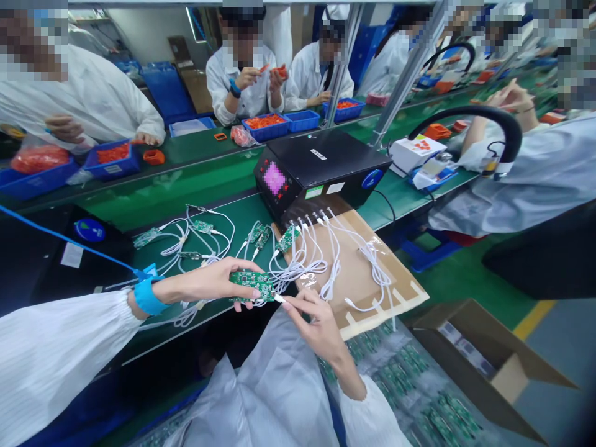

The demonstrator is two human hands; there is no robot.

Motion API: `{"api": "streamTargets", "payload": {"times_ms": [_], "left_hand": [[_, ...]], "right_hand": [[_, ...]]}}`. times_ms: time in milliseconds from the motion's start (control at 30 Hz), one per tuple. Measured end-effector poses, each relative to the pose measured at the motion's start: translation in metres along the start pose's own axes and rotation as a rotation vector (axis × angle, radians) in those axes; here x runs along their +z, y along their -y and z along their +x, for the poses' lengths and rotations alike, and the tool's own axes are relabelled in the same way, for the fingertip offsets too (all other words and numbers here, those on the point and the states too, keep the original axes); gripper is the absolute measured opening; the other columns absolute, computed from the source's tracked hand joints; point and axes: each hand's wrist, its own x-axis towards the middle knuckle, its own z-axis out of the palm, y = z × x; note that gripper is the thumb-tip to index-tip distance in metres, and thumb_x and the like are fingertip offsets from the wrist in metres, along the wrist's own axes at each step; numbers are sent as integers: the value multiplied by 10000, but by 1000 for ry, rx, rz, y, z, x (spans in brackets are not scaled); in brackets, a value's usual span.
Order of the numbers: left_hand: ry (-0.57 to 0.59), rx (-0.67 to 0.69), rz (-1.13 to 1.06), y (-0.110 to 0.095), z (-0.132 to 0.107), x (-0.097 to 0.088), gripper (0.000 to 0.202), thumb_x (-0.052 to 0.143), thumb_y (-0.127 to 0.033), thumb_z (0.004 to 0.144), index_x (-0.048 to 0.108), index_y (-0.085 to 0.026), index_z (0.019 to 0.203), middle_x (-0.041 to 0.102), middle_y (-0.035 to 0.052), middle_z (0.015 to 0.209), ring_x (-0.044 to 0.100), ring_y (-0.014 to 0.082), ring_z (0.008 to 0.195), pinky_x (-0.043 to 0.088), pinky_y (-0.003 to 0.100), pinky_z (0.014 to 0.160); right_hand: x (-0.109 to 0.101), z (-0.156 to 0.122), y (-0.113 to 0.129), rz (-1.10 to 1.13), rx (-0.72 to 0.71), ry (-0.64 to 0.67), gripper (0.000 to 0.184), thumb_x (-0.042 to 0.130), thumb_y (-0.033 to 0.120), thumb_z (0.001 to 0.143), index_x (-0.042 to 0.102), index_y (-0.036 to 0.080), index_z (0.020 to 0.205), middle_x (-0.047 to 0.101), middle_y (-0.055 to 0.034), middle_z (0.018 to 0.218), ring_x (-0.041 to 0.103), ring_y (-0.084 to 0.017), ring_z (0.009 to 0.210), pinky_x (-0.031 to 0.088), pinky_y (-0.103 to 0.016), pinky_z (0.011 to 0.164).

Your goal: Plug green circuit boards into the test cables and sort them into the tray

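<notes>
A green circuit board [249, 282] is gripped between the thumb and fingers of my left hand [237, 279], above the table's front edge. My right hand [314, 316] pinches a white cable plug [279, 298] at the board's right end; whether the plug is fully seated I cannot tell. Behind my hands, several white cables [298, 267] run from the front of a black test box [321, 167]. Other boards, such as one circuit board [287, 238] and another circuit board [203, 227], lie on the green table with cables attached. A blue wrist strap [149, 297] circles my left wrist.
A cardboard sheet [358, 248] lies under the cables on the right. Below it are bagged circuit boards [447, 416] and an open cardboard box [493, 347]. A second black box [60, 248] stands left. Co-workers across the table handle orange parts near blue bins [267, 129].
</notes>
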Motion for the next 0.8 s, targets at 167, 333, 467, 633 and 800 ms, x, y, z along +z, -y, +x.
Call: {"api": "streamTargets", "payload": {"times_ms": [167, 333, 467, 633, 800], "left_hand": [[-4, 4, 3, -2, -1, 0, 763, 809, -544, 823, 534, -225, 1460, 777, 58, 926, 742, 219, 795, 552, 323, 706], [-8, 1, 0, 0, -2, -2, 779, 817, -564, 806, 547, -238, 1460, 780, 51, 920, 737, 217, 787, 553, 316, 704], [-6, 18, 6, 1, -2, -3, 744, 809, -565, 815, 568, -230, 1435, 783, 55, 930, 737, 220, 794, 569, 323, 719], [-6, 5, 22, 5, 0, -2, 744, 808, -568, 815, 554, -239, 1432, 785, 51, 945, 746, 225, 811, 586, 336, 749], [52, -15, 16, 11, 2, -3, 680, 811, -570, 808, 594, -229, 1355, 783, 61, 979, 756, 234, 856, 580, 324, 741]], "right_hand": [[-1, 1, 2, 21, 36, -23, 214, 631, 302, 1014, 823, 262, 1098, 608, -5, 767, 564, -148, 725, 477, -299, 700], [-2, 1, 2, 37, 37, -25, 215, 634, 289, 1011, 821, 263, 1114, 602, -3, 767, 556, -145, 718, 471, -290, 689], [-2, 0, 3, 24, 8, -14, 202, 639, 277, 1008, 822, 247, 1087, 589, -1, 758, 550, -144, 720, 462, -289, 689], [-7, 1, 1, -35, -9, 63, 208, 628, 307, 1017, 820, 236, 1058, 573, -1, 740, 557, -155, 734, 466, -307, 713], [-14, 4, -3, -75, -22, 180, 249, 597, 357, 1036, 820, 246, 1042, 596, -17, 768, 572, -165, 753, 471, -310, 704]]}}
